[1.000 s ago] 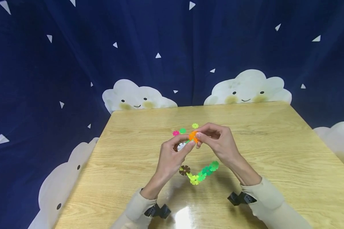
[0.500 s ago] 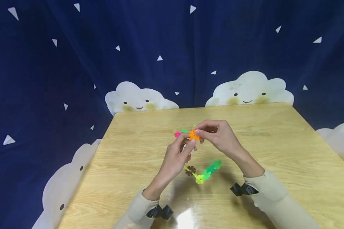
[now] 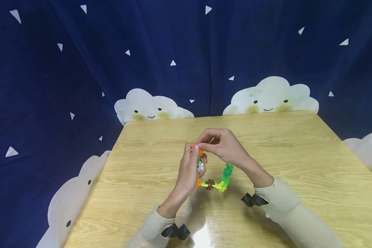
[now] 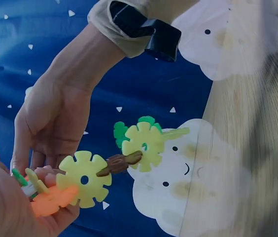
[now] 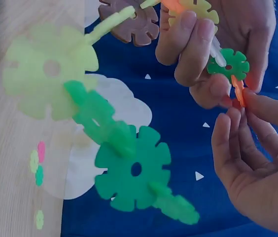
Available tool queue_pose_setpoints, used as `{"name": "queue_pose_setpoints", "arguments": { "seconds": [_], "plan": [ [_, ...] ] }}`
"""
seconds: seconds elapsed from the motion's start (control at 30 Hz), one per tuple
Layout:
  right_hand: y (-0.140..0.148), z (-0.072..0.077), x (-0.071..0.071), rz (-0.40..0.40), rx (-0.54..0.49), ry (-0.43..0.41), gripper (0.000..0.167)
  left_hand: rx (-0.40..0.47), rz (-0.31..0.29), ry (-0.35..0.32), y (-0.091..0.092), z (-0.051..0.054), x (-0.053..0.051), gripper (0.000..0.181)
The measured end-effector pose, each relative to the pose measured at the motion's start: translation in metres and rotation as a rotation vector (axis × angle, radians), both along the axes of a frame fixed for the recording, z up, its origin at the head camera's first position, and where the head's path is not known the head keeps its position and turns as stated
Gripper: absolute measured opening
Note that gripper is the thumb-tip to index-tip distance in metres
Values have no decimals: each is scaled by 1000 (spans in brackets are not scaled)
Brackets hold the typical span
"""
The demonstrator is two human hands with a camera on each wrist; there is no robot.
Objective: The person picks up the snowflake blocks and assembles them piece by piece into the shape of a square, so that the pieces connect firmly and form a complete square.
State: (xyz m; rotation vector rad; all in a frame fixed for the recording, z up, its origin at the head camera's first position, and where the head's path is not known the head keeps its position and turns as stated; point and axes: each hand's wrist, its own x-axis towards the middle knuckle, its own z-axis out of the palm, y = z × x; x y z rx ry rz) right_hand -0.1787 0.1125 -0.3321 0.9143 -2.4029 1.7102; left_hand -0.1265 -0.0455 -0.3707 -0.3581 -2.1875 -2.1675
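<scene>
Left hand (image 3: 188, 167): gripping slotted-disc chain (image 3: 207, 182) | Right hand (image 3: 224, 146): pinching orange slotted disc (image 5: 238, 90) | Change: hands shifted leftward, closer together; linking apparently under way

The notched discs (image 5: 114, 170) I hold look like smooth plastic. My sleeves (image 3: 285, 199) are matt cloth; the black wrist cameras (image 3: 248, 199) look like plastic. The bench (image 3: 291, 155) is grained wood, glossy near me; the curtain (image 3: 186, 38) is softly creased cloth.
</scene>
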Motion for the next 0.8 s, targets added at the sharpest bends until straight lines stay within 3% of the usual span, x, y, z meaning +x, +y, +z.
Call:
{"name": "queue_pose_setpoints", "arguments": {
  "seconds": [0.1, 0.37, 0.6, 0.8],
  "plan": [
    [4, 0, -4, -25, -3, -16, 5, 52, 25, 6, -3, 1, 0, 28],
    [22, -12, -25, -121, -136, -155, 22, 142, 74, 40, -12, 3, -3, 19],
    [33, -45, -56, -170, -201, -313, 31, 153, 147, 44, -16, 5, -3, 13],
    [37, -83, -79, -208, -184, -449, 34, 160, 163, 59, -20, 6, -3, 12]
  ]
}}
